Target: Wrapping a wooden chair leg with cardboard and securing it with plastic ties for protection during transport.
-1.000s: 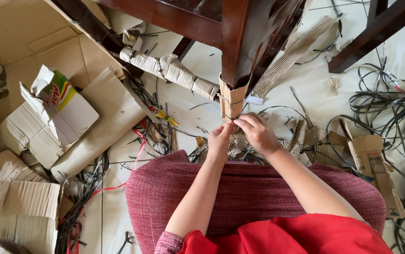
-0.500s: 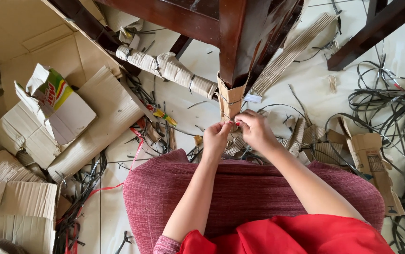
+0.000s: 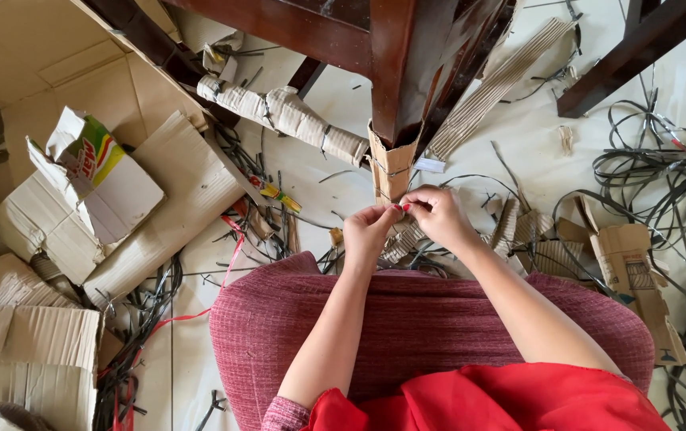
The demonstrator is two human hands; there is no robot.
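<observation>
A dark wooden furniture leg [image 3: 395, 64] comes down at top centre, its lower end wrapped in brown cardboard [image 3: 392, 170] tied round with thin dark strapping. My left hand [image 3: 368, 232] and my right hand [image 3: 436, 216] meet just below that wrap, fingertips pinched together on the cardboard's bottom edge and its strap. What exactly sits between the fingers is too small to tell. My lap in red-pink fabric fills the lower centre.
Another cardboard-wrapped leg [image 3: 287, 116] lies at the upper left. Flattened boxes [image 3: 175, 191] and a printed carton [image 3: 92, 172] pile on the left. Tangled black straps [image 3: 662, 183] cover the floor at right, with cardboard scraps [image 3: 630, 271] and corrugated strips [image 3: 502, 80].
Both hands have shifted slightly and closed tighter at the wrap's lower edge; the right hand's fingers curl in more. The view has barely moved.
</observation>
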